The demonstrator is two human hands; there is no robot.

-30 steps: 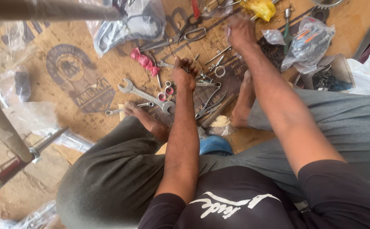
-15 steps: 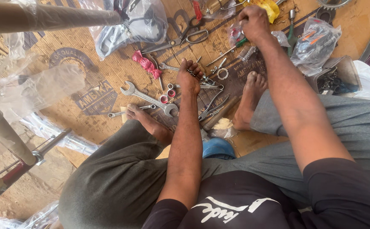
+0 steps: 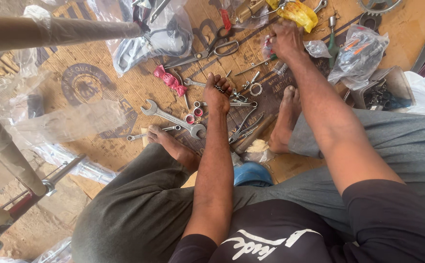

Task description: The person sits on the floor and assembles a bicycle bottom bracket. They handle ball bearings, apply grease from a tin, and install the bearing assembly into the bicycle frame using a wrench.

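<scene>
Left hand point(image 3: 217, 92) cupped palm-up, holding small dark metal bits at its fingertips, over the scattered tools mid-scene. Right hand point(image 3: 286, 40) closed on a crumpled clear plastic bag point(image 3: 319, 47), far right, near the yellow cloth point(image 3: 300, 13). Large silver open-end wrench point(image 3: 173, 118) lies left on brown cardboard point(image 3: 95, 63).

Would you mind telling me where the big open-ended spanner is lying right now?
In the head view the big spanner lies on the cardboard, just beyond the left foot, left of the left hand and below the pink bundle.
</scene>
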